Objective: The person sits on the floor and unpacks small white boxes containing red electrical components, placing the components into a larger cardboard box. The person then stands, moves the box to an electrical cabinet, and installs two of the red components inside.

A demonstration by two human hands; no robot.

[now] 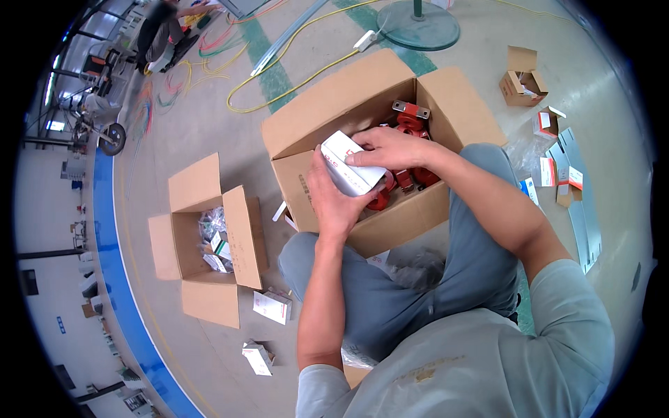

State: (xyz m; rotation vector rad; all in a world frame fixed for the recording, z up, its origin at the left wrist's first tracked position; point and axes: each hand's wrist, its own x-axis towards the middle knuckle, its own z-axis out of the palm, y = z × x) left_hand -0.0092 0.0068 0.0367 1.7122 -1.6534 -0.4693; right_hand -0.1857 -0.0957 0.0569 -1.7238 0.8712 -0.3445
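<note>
1. The person sits on the floor (pixel 209 125) with knees drawn up, both bare hands raised over a big open cardboard box (pixel 317 118) that stands just beyond the knees.
2. The left hand (pixel 333 195) cradles a small white carton (pixel 350 167) from below; its grip is closed round the carton, palm under it and fingers curled up along the near side.
3. The right hand (pixel 390 148) lies on the carton's far end, fingers bent over the top and thumb along its edge, so this grip too is closed on the carton.
4. The small white carton sits tilted between the two hands, above the near left part of the big box's opening.
5. Inside the big box, right of and beyond the hands, lie red parts (pixel 411 122), one with a grey metal bracket on top.
6. To the left on the floor stands a smaller open box (pixel 244 230) with flaps spread wide, holding clear bags and small cartons.
7. Near that box, closer to the person, two white cartons (pixel 272 306) lie on the floor, one further toward the near edge.
8. Far right, a little brown box (pixel 521 78) stands open, with several emptied cartons (pixel 557 174) scattered near it beside grey metal strips.
9. Far across the floor, a yellow cable (pixel 279 87) loops past a round green stand base (pixel 418 28).
</note>
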